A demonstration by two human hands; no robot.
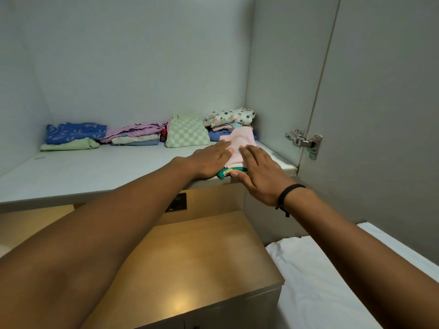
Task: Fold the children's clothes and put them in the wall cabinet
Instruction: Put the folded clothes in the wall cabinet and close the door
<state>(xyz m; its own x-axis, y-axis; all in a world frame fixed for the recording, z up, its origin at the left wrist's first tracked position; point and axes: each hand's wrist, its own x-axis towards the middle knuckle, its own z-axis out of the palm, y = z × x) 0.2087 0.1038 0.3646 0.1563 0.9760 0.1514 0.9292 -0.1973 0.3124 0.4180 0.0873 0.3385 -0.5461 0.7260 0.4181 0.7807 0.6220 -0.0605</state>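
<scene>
Pale grey walls (142,55) — glossy wooden cabinet (202,257) below.

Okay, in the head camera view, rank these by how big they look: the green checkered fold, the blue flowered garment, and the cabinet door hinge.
1. Blue flowered garment and green checkered fold: they look about the same size, too close to rank.
2. Cabinet door hinge, clearly the smallest, though it sits slightly nearer the camera.

Beside the checked green garment (186,135), a red item (164,133) shows only a sliver. The left hand (212,161) and right hand (257,173) cover much of the folded pink garment (240,143) and the green printed piece (224,173) beneath it. The white bedding (332,281) is cropped by the frame's lower right edge.
</scene>
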